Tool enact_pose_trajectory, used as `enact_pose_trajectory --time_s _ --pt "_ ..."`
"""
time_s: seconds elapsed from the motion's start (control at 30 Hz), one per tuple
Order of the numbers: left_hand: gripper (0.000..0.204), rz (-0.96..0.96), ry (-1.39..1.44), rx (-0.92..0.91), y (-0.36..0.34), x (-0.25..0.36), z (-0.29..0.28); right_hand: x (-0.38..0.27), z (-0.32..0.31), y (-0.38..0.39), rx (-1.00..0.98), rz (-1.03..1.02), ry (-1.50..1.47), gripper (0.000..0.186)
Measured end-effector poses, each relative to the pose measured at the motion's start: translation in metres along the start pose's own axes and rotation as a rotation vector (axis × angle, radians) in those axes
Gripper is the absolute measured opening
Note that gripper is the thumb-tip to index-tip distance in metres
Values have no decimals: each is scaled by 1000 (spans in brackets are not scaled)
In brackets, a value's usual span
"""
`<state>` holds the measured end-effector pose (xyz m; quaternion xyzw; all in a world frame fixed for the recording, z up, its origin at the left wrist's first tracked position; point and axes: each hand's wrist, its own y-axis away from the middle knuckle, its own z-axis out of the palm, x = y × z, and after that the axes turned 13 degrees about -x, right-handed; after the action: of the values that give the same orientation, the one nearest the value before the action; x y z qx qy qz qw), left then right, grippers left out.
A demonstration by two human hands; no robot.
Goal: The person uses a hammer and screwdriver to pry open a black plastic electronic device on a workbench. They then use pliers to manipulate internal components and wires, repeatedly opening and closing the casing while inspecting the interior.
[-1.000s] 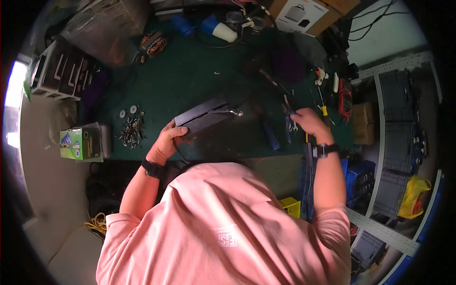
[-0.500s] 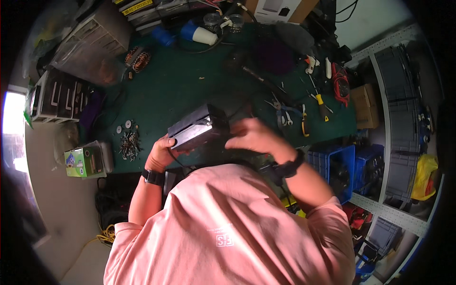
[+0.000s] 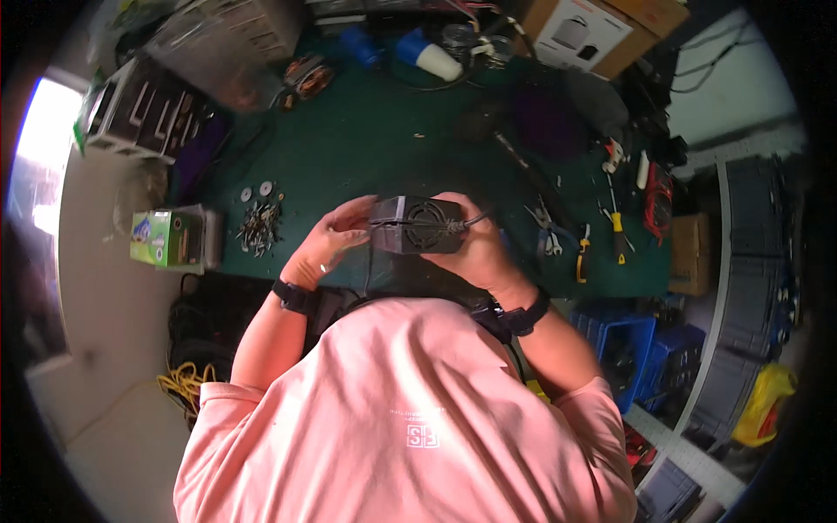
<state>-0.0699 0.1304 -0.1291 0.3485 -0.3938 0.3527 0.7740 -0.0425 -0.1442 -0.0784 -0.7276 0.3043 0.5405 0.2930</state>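
A black boxy device (image 3: 417, 231) is held above the front of the green bench mat, its end with a round slotted grille facing up and cables running from it. My right hand (image 3: 471, 253) grips it from the right and below, some fingers hidden behind it. My left hand (image 3: 336, 240) is at its left side with fingers curved against it, slightly blurred. Right of the device lie pliers (image 3: 545, 227), a yellow-and-black tool (image 3: 582, 257) and a yellow-handled screwdriver (image 3: 617, 235). To the left are a pile of screws (image 3: 260, 227) and washers (image 3: 266, 187).
Drawer cabinets (image 3: 131, 113) and a green box (image 3: 161, 240) stand at left. A cardboard box (image 3: 567, 39) and blue plugs (image 3: 427, 57) are at the back. At right are a red meter (image 3: 658, 209), blue crates (image 3: 610, 344) and shelving with grey bins (image 3: 745, 261).
My right hand has moved left from the tools to grip the device. The device has been turned so its grille end now faces up. My left hand has shifted along its left side.
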Motion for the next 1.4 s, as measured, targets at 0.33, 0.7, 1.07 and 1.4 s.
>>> enact_pose_trajectory --time_s 0.33,0.7,1.07,1.4 --pt "75 64 -221 57 20 1 16 30 10 -11 -9 20 167 57" --pt "78 5 -120 119 47 -6 1 28 8 -20 37 65 382 59" --pt "103 16 -249 226 10 -8 14 -1 19 -36 149 333 390 67" --pt "98 -55 -874 473 -30 17 62 31 28 -57 203 386 -112 70"
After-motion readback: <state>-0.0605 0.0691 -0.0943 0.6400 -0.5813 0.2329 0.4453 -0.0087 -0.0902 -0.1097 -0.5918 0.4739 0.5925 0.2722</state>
